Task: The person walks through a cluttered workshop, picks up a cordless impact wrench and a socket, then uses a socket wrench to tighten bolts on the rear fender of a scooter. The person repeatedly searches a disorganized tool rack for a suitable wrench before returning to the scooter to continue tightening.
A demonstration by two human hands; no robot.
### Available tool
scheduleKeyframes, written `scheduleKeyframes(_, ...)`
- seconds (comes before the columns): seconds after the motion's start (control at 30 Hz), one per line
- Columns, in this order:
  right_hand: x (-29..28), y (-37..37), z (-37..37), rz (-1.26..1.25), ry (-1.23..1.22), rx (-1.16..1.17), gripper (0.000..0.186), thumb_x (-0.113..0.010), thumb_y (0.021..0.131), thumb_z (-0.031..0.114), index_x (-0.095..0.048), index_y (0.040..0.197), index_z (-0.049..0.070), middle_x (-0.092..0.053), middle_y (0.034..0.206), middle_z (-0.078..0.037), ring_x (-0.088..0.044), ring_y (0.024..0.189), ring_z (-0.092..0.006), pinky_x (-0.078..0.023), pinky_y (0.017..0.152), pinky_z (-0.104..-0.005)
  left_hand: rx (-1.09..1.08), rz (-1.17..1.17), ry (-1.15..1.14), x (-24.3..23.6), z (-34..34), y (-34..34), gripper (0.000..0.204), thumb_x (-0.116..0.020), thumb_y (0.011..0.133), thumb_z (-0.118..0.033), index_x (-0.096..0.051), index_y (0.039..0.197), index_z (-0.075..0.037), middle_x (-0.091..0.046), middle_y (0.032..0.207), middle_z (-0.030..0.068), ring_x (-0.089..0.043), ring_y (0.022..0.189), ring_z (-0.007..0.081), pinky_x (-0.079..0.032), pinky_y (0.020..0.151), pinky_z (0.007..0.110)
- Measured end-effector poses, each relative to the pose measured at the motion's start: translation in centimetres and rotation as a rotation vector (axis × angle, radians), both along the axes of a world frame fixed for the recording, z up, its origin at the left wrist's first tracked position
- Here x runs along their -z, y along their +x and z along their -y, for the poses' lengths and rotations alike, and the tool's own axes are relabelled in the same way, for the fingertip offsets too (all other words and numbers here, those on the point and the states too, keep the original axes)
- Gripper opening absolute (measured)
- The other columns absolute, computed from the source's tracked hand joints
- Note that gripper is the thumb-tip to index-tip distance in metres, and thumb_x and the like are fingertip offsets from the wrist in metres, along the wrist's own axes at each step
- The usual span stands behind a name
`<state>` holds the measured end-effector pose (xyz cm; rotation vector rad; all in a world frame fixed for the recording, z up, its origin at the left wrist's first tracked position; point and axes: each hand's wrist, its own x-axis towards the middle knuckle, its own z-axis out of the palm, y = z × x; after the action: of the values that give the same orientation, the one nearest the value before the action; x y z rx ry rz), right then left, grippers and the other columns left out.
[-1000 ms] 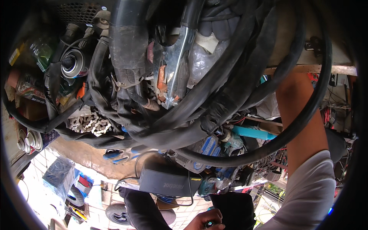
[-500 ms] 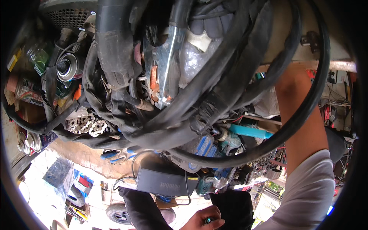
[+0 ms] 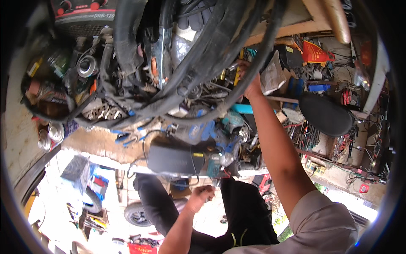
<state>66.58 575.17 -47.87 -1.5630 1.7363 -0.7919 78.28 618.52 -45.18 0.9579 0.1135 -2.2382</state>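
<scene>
My right hand (image 3: 250,84) reaches into clutter at the back of the bench, partly behind a loop of black rubber inner tubes (image 3: 203,63). A yellow tool (image 3: 237,75) lies by its fingertips, and I cannot make out whether the fingers grip it. Low over my lap, my left hand (image 3: 201,199) is closed, its fingers curled over something too small to tell. Near that hand, at the bench's front edge, lies a black power adapter (image 3: 169,161) with a cable. A teal cylinder (image 3: 242,109) sits below my right wrist.
Blue-handled pliers (image 3: 122,137), a pile of chain (image 3: 103,111) and spray cans (image 3: 57,131) lie toward the left. A machine with red knobs (image 3: 84,10) stands at the far left. A black oval pad (image 3: 325,114) is right of my forearm. Below, a small wheel (image 3: 137,215) rests on the floor.
My view has shifted, bringing more of the right side into sight. My right hand, hidden behind the tubes before, now shows among the clutter. My left hand appears higher and stays closed.
</scene>
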Motion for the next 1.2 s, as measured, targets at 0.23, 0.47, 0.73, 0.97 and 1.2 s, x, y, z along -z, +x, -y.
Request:
scheduleKeyframes(0.23,-8.7,2.9,-15.6,-0.201,0.373,-0.114,0.03,-0.068,0.086,0.02,-0.065,0.112,0.005,-0.067,0.086,-0.005,-0.059,0.072,-0.0119,-0.048,0.068,-0.0274,-0.275,-0.059,0.083,-2.6,-5.7,3.9,0.038,-0.058,0.092,-0.035,-0.055,0.074,-0.002,-0.055,0.072,0.0095,-0.056,0.069,0.0214,-0.047,0.066,0.034)
scheduleKeyframes(0.47,1.0,1.8,-23.1,-0.992,0.249,-0.347,0.071,-0.074,0.07,0.045,-0.05,0.125,0.008,-0.052,0.124,-0.019,-0.045,0.12,-0.0401,-0.041,0.097,-0.0507,-0.529,0.216,0.175,-15.5,-17.0,15.7,0.041,-0.056,0.091,-0.038,-0.054,0.075,-0.001,-0.053,0.072,0.0098,-0.053,0.066,0.0214,-0.044,0.062,0.032)
scheduleKeyframes(0.73,-4.7,-0.5,-20.6,-0.678,0.361,-0.677,0.055,-0.077,0.064,0.028,-0.057,0.109,0.003,-0.067,0.103,-0.019,-0.064,0.098,-0.0386,-0.049,0.084,-0.0462,-0.728,0.587,0.543,-26.7,-34.2,8.5,0.026,-0.058,0.09,-0.028,-0.06,0.087,-0.002,-0.057,0.076,0.007,-0.055,0.064,0.0182,-0.044,0.058,0.03)
scheduleKeyframes(0.97,-27.8,-1.7,-27.3,0.172,0.73,-0.605,0.022,-0.074,0.081,0.016,-0.061,0.097,0.007,-0.062,0.087,-0.002,-0.061,0.079,-0.0169,-0.048,0.074,-0.0372,-1.074,0.448,0.669,-33.7,-40.7,-7.9,0.021,-0.066,0.089,-0.024,-0.053,0.085,-0.008,-0.052,0.076,0.0039,-0.053,0.066,0.0175,-0.046,0.057,0.033)
scheduleKeyframes(1.2,-36.2,9.2,-39.4,0.795,1.237,-0.459,0.017,-0.059,0.092,0.024,-0.054,0.089,0.008,-0.058,0.084,-0.008,-0.06,0.084,-0.026,-0.047,0.088,-0.0472,-1.182,0.483,0.288,-34.5,-37.7,0.3,0.024,-0.071,0.084,-0.018,-0.061,0.099,-0.002,-0.054,0.074,0.0032,-0.053,0.067,0.0148,-0.046,0.061,0.03)
